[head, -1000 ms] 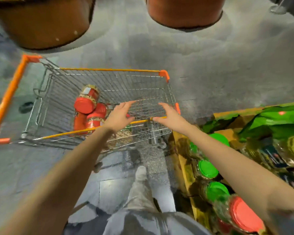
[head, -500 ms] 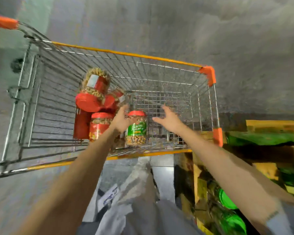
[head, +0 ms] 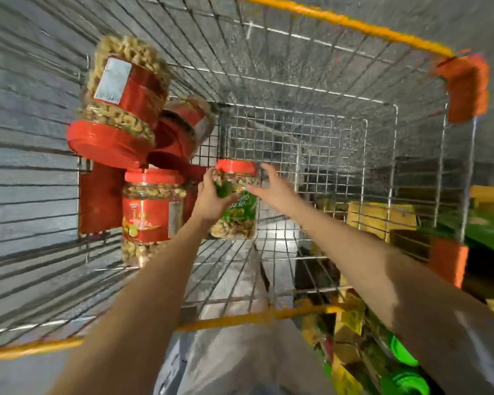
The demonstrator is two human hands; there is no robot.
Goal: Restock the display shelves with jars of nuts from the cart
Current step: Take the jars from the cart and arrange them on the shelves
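The left hand (head: 211, 199) and right hand (head: 271, 186) are bare, forearms (head: 143, 303) uncovered; grey sleeve (head: 481, 356), pale grey trousers (head: 240, 363).

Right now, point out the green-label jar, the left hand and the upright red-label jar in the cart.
green-label jar (head: 240, 213), head view, on its green label.
left hand (head: 211, 199), head view, on the back of the hand, which grips that jar.
upright red-label jar (head: 150, 216), head view, on its red label.
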